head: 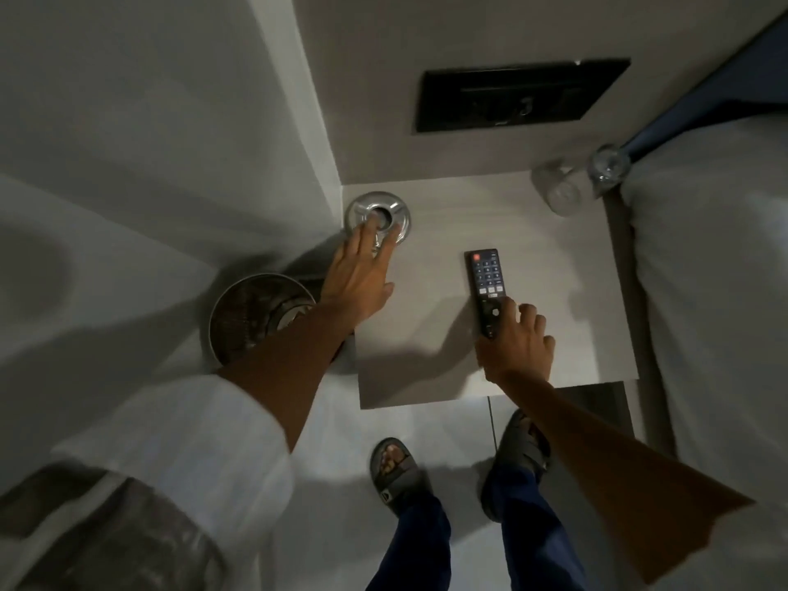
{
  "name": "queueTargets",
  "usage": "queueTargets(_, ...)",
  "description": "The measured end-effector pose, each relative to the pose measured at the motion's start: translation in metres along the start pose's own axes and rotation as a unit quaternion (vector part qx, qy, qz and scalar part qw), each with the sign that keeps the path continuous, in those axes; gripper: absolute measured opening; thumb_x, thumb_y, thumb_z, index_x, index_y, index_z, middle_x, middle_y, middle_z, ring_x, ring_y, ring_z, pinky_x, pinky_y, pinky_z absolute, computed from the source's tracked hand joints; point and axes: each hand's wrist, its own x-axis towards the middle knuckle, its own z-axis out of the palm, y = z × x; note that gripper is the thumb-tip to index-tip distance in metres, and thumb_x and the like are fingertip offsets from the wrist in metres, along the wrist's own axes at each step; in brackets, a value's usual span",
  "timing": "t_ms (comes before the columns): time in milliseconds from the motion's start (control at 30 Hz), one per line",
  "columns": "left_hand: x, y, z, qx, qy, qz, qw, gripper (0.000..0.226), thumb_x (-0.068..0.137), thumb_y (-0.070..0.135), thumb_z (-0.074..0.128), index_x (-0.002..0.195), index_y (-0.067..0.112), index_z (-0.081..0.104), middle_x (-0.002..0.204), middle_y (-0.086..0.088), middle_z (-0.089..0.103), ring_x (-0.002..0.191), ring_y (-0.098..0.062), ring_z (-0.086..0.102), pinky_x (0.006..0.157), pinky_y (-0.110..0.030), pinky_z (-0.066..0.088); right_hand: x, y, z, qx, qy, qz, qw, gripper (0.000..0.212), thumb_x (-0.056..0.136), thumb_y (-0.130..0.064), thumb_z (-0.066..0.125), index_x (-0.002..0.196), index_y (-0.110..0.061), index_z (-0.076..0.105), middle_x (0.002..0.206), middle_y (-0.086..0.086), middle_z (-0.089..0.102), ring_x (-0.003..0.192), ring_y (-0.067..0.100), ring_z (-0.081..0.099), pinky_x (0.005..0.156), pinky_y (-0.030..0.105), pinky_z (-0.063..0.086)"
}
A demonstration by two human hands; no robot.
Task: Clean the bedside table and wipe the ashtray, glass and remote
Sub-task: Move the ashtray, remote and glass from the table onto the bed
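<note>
Dim room, pale walls meeting in a corner, light surface [533,334] tucked into that corner beside a bed.

Ashtray [396,209]: shiny metal, round, at the far-left corner of the surface, close against the wall. Left hand [360,287] stretched over it, fingers [367,232] spread and lying on its near rim; not closed round it, so no grip yet, by the look of it.

Remote [484,283]: black, lying flat mid-surface, long axis running front to back. Right hand [518,343] on its near end, thumb on the buttons, other fingers [531,315] curled just beside its right edge; whether truly pinching or only resting, cannot tell.

Glass [556,187]: clear, at the far-right corner, apparently tipped on its side, though blurred. Second clear object [607,164] just beyond it by the bed edge, too blurred to name.

Progress, as a judgement: barely begun. No cloth in either hand, none on the surface. All three things in place on top, none visibly wiped. Likely step in hand: lifting ashtray and remote off to free the top. Left to do: wiping the surface, then ashtray, glass, remote.

Outward: mesh bin [251,322] on the floor at the left of the surface, partly under the left forearm. Dark panel [520,93] on the wall above. White bed [703,270] along the right. Pale tiled floor [341,420] below, two feet in sandals.
</note>
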Motion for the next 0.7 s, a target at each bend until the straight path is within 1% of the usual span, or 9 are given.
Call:
queueTargets(67,0.019,0.006,-0.001,-0.023,-0.008,-0.035,0.999,0.093,0.089,0.039,0.064,0.157,0.019,0.003,0.164,-0.023,-0.001,0.152,-0.041,0.003,0.123,-0.050,0.013,-0.002,0.012,0.003,0.004,-0.043,0.009,0.999,0.066,0.082,-0.030,0.063,0.138,-0.019,0.031,0.133,0.013,0.044,0.120,0.032,0.043,0.094,0.052,0.044)
queueTargets(133,0.036,0.006,-0.003,-0.042,0.006,-0.067,0.997,0.089,0.090,0.039,0.062,0.157,0.019,0.007,0.163,-0.026,-0.001,0.151,-0.044,0.002,0.123,-0.052,0.012,-0.006,0.021,0.008,-0.014,-0.067,-0.011,0.998,0.077,0.080,-0.030,0.066,0.143,-0.022,0.023,0.138,0.012,0.038,0.123,0.033,0.039,0.096,0.054,0.044)
queueTargets(200,0.050,0.005,-0.001,-0.056,0.018,-0.094,0.994,0.089,0.090,0.040,0.063,0.157,0.018,0.009,0.162,-0.030,-0.001,0.150,-0.046,0.005,0.123,-0.051,0.014,-0.008,0.028,0.013,-0.005,-0.070,-0.016,0.997,0.078,0.082,-0.030,0.066,0.144,-0.025,0.019,0.139,0.012,0.038,0.123,0.033,0.039,0.095,0.055,0.044)
queueTargets(300,0.066,0.005,0.002,-0.137,0.011,-0.183,0.974,0.099,0.086,0.045,0.069,0.158,0.024,0.003,0.161,-0.030,-0.009,0.150,-0.045,0.002,0.123,-0.049,0.015,-0.008,0.033,0.016,0.010,-0.058,-0.022,0.998,0.070,0.086,-0.028,0.060,0.143,-0.026,0.019,0.130,0.012,0.048,0.116,0.032,0.047,0.091,0.053,0.048)
queueTargets(367,0.075,0.010,0.004,-0.150,-0.004,-0.219,0.964,0.098,0.085,0.049,0.069,0.157,0.028,0.006,0.161,-0.030,-0.001,0.149,-0.046,0.007,0.121,-0.051,0.017,-0.009,0.034,0.015,0.034,-0.067,-0.018,0.997,0.068,0.086,-0.026,0.060,0.141,-0.027,0.020,0.123,0.013,0.052,0.109,0.032,0.052,0.085,0.051,0.052)
queueTargets(467,0.075,0.026,0.004,-0.169,-0.009,-0.253,0.952,0.098,0.079,0.046,0.074,0.156,0.026,0.017,0.156,-0.024,0.024,0.143,-0.042,0.025,0.113,-0.051,0.032,-0.014,0.044,0.007,0.066,-0.080,-0.014,0.994,0.070,0.084,-0.027,0.063,0.139,-0.028,0.019,0.118,0.013,0.053,0.104,0.033,0.055,0.078,0.051,0.055)
queueTargets(567,0.048,0.048,0.010,-0.178,-0.013,-0.242,0.954,0.102,0.074,0.039,0.078,0.156,0.029,0.017,0.153,-0.021,0.031,0.139,-0.041,0.034,0.111,-0.049,0.036,-0.026,0.062,-0.005,0.097,-0.090,-0.004,0.991,0.073,0.083,-0.030,0.063,0.140,-0.028,0.018,0.115,0.012,0.055,0.101,0.033,0.059,0.075,0.048,0.055)
queueTargets(633,0.020,0.070,0.016,-0.153,0.006,-0.198,0.968,0.096,0.072,0.036,0.075,0.154,0.029,0.025,0.149,-0.021,0.036,0.135,-0.040,0.039,0.107,-0.047,0.040,-0.037,0.079,-0.014,0.117,-0.097,0.013,0.988,0.070,0.083,-0.030,0.063,0.138,-0.029,0.020,0.114,0.012,0.057,0.099,0.033,0.061,0.075,0.048,0.057)
queueTargets(700,-0.006,0.093,0.023,-0.157,0.019,-0.174,0.972,0.092,0.070,0.038,0.076,0.151,0.029,0.033,0.149,-0.018,0.038,0.134,-0.039,0.041,0.103,-0.047,0.044,-0.048,0.098,-0.022,0.132,-0.095,0.029,0.986,0.065,0.082,-0.030,0.064,0.133,-0.029,0.023,0.113,0.011,0.059,0.096,0.032,0.062,0.074,0.047,0.057)
